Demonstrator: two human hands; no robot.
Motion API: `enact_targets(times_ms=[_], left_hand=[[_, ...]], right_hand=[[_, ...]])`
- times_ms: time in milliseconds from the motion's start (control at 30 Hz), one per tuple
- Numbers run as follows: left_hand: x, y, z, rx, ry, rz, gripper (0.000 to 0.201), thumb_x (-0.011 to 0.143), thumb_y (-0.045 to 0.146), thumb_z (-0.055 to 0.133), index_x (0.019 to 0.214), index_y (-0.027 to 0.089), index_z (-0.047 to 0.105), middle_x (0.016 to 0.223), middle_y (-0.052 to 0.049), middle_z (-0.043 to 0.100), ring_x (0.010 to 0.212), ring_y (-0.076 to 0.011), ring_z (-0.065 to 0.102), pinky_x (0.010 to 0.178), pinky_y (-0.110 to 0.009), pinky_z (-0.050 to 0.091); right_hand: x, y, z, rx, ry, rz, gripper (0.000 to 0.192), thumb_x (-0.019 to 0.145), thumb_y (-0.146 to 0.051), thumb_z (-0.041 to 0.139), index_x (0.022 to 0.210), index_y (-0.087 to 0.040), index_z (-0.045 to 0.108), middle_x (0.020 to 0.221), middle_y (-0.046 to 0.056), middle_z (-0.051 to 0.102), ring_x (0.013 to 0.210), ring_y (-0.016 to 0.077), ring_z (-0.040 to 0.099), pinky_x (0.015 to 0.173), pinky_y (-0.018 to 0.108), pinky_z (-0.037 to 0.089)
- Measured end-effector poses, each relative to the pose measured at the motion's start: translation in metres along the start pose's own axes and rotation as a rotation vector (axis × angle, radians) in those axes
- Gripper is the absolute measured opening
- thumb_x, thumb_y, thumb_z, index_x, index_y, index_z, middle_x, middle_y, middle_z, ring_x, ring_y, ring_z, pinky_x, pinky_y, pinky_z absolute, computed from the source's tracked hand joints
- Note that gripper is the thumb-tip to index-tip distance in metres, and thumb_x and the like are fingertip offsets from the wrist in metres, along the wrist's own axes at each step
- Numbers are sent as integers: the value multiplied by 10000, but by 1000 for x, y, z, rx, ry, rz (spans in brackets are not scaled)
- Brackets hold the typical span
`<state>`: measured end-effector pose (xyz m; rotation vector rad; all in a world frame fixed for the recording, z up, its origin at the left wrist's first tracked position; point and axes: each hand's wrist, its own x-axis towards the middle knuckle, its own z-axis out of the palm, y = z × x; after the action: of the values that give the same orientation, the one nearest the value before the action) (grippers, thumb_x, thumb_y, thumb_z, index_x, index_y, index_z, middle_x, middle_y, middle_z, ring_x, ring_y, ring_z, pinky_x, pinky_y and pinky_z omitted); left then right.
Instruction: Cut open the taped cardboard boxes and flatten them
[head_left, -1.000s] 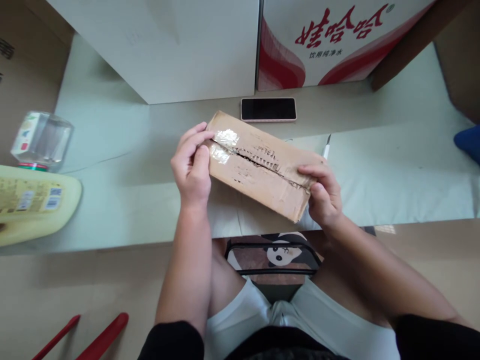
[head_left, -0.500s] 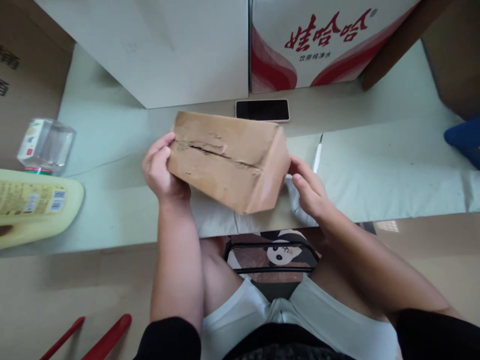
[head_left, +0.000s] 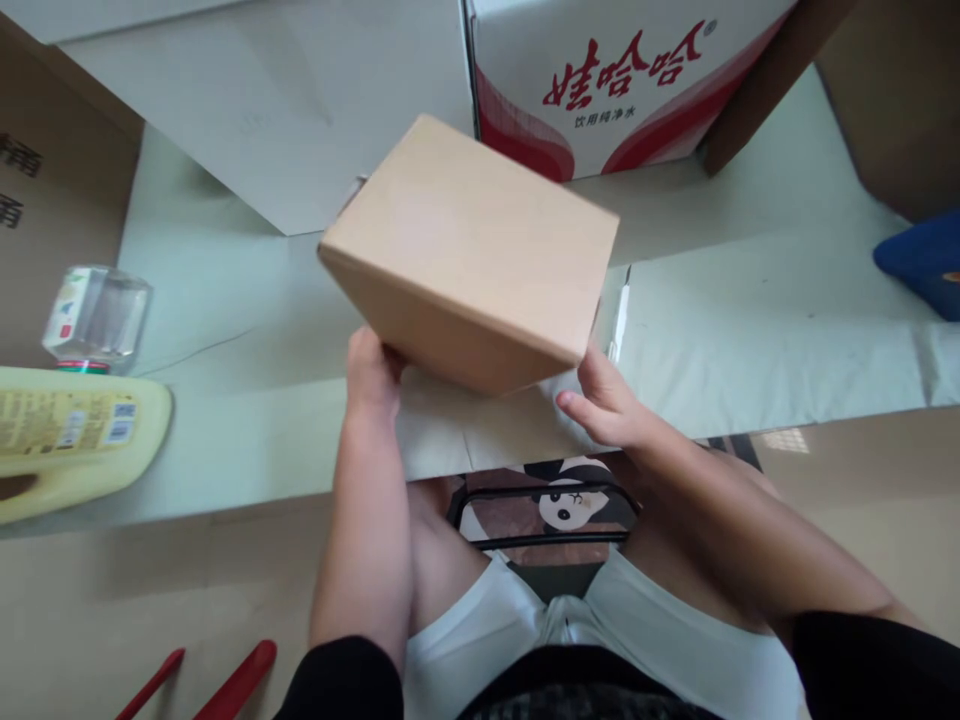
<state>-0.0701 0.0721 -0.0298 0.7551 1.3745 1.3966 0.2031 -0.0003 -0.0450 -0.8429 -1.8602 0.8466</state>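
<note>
A plain brown cardboard box (head_left: 472,245) is lifted above the pale green table (head_left: 750,340), a smooth unmarked face turned toward me. My left hand (head_left: 373,372) grips its lower left edge from underneath, fingers hidden behind the box. My right hand (head_left: 604,400) holds its lower right corner, fingers partly under it. A thin white-handled knife (head_left: 619,318) lies on the table just right of the box, mostly hidden by it.
Behind stand a white carton (head_left: 285,110) and a red-and-white printed carton (head_left: 622,80). At the left lie a clear bottle (head_left: 96,318) and a yellow jug (head_left: 75,435). A blue object (head_left: 922,262) sits at the right edge. Red handles (head_left: 217,685) show on the floor.
The box has been turned and raised: its torn, taped seam rolled out of sight and a smooth face now shows. Both hands shifted to its lower edge. The phone is now hidden behind it.
</note>
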Motion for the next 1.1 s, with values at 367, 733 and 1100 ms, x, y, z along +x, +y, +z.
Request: enact_targets(times_ms=[367,733,1100], left_hand=[[-22,3,5,438,-558,-212,854,705,994,428,749,171,652,559,-83,660,559,-193,671,463,-257,413],[-8,19,-13,605,-529,-270,351,774,506,750,700,166,705,692,-88,734,507,-135,600,429,-223,360],[-6,11,0,-66,-139,478,565,758,555,742,1229,313,544,1239,-54,638,1205,-254,620,1090,-425,486]], right_hand=[[4,-3,-15,-79,151,90,606,989,-504,542,1564,-373,406,1713,23,312,1614,279,258,1321,561,266],[4,-5,-18,-36,312,163,442,963,-639,488,1208,-311,656,1596,42,492,1546,333,384,1285,632,267],[4,-26,1,81,-40,-52,363,958,-382,606,1318,-335,589,1671,57,384,1528,297,427,1199,561,429]])
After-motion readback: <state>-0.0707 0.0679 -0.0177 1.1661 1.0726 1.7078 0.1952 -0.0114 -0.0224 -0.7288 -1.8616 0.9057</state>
